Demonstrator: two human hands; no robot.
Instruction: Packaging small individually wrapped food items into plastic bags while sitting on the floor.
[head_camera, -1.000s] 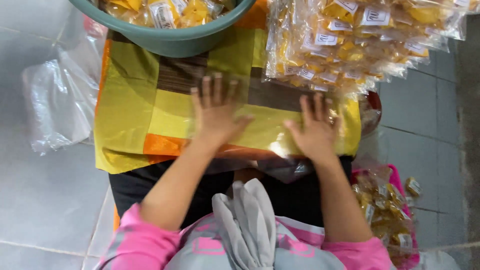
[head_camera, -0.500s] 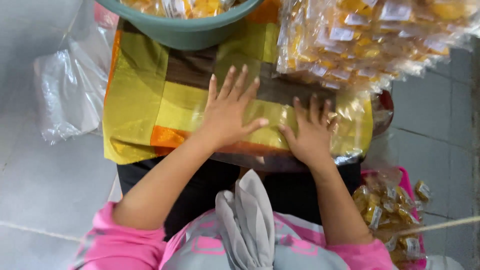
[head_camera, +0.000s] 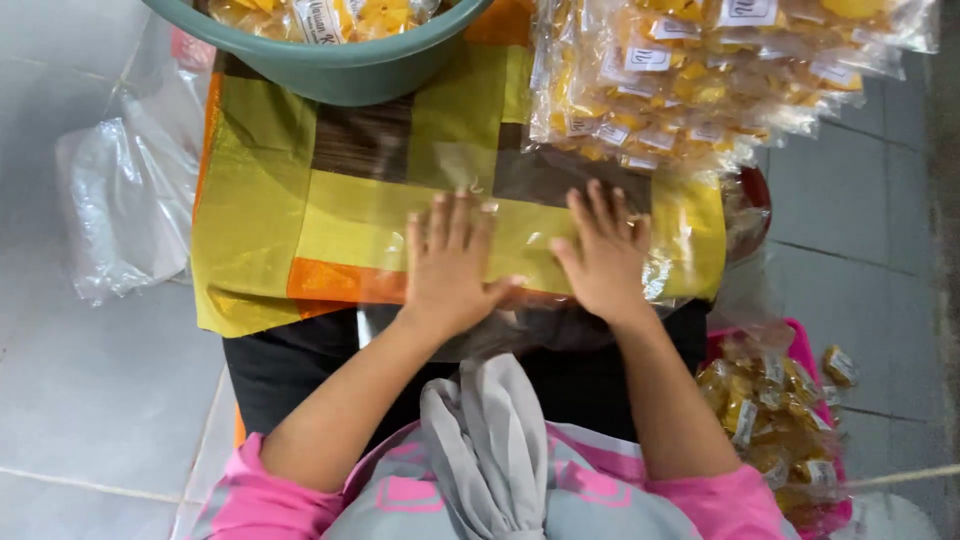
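Both hands, left (head_camera: 447, 262) and right (head_camera: 600, 255), lie flat, seemingly pressing, fingers spread.

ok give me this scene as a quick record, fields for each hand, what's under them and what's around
left hand: flat, fingers spread, pressing on clear bag
right hand: flat on the same clear bag
under bag: patchwork cloth in yellow, green, orange, brown
top: green basin holding snack packs
top right: pile of packs, yellow snacks, white labels
lower right: pink basket with more packs
left floor: crumpled plastic on grey tiles
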